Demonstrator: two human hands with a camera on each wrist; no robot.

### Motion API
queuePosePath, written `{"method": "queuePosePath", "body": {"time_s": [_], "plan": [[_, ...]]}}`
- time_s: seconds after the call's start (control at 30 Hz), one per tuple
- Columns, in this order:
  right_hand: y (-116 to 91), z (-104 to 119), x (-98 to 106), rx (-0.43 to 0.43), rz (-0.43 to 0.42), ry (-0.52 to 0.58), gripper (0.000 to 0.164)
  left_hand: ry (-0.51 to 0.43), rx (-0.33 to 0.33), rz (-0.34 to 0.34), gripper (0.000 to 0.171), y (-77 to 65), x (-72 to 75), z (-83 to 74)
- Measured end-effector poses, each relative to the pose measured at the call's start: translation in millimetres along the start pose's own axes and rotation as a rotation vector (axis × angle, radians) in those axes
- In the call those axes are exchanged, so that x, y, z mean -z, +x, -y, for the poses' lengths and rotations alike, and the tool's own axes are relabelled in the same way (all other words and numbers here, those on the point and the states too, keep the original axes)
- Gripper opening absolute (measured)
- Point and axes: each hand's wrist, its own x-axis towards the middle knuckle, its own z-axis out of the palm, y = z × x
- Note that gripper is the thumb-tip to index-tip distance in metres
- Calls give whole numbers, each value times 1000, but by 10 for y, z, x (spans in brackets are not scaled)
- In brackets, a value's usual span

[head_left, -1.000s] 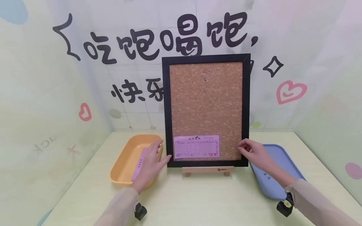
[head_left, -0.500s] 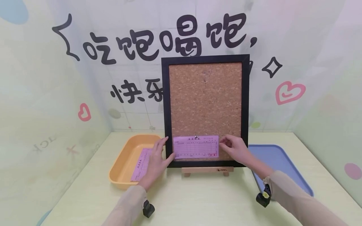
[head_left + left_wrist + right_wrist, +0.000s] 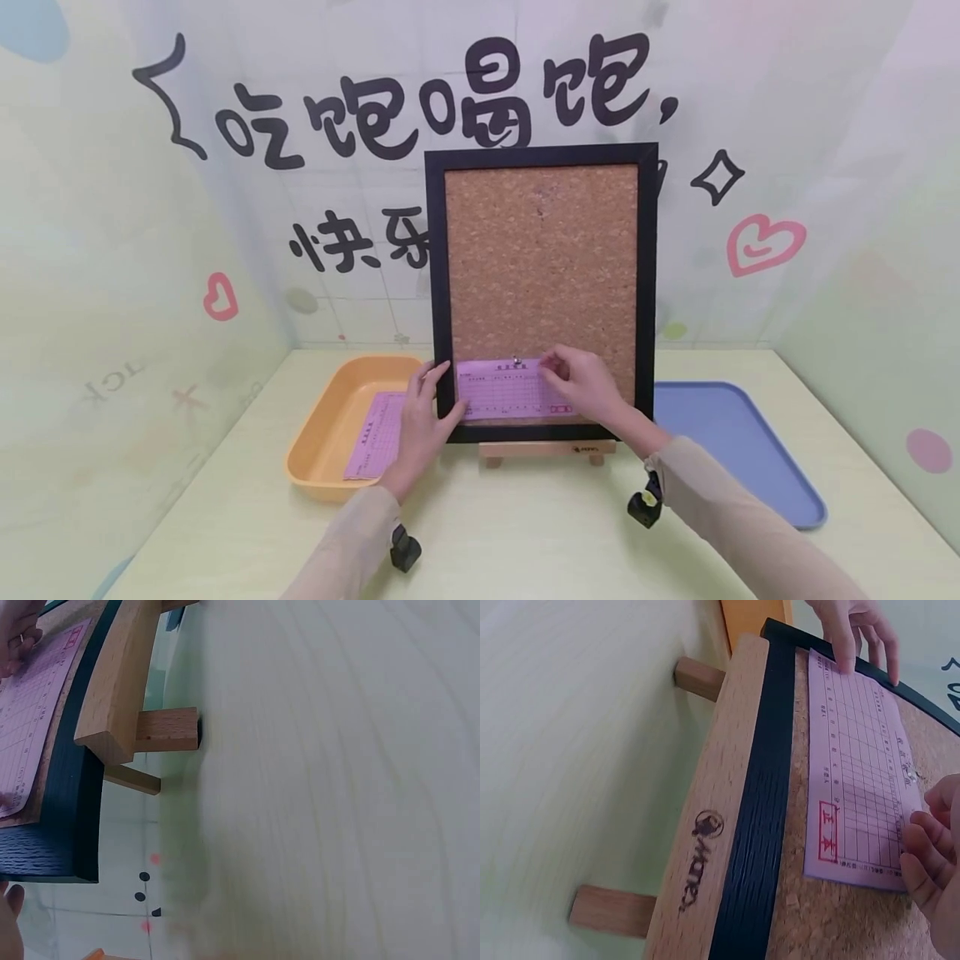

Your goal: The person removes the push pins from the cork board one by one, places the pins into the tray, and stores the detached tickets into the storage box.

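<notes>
A pink-purple form (image 3: 855, 772) hangs on the lower part of a black-framed corkboard (image 3: 543, 258). A small silvery push pin (image 3: 517, 360) sticks through its top middle. At the board's lower left, my left hand (image 3: 427, 412) rests its fingers on the frame's edge while the thumb presses the form's left end. My right hand (image 3: 585, 383) is at the form's upper right corner, thumb and forefinger pinched over the paper. They appear to hold a small push pin, hidden by the fingertips. In the right wrist view, the form lies flat against the cork.
A wooden easel (image 3: 547, 452) supports the board. An orange basket (image 3: 315, 442) with more pink forms (image 3: 375, 437) stands at left, partly behind my left hand. A blue tray (image 3: 742, 450) lies at right beneath my right forearm. The printed wall (image 3: 360, 308) rises behind.
My right hand has moved left from the frame's right edge to the form's upper right corner. My left hand has shifted slightly right, its thumb going from the frame onto the form.
</notes>
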Motion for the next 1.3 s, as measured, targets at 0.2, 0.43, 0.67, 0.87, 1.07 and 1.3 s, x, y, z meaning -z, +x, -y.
{"method": "queuePosePath", "body": {"time_s": [0.2, 0.43, 0.67, 0.87, 1.07, 1.3], "plan": [[52, 25, -85, 50, -41, -65, 7, 12, -31, -13, 65, 1, -27, 25], [77, 35, -190, 94, -85, -93, 4, 10, -8, 11, 70, -11, -41, 21], [84, 30, -284, 57, -137, -88, 5, 4, -12, 12, 71, -9, -40, 5], [81, 56, -327, 60, -178, -79, 4, 8, -1, 19, 70, -18, -38, 7], [94, 82, -339, 61, -194, -91, 5, 24, 2, 17, 70, -14, -32, 2], [106, 114, -352, 67, -216, -111, 4, 21, 9, 29, 69, -5, -32, -8]]}}
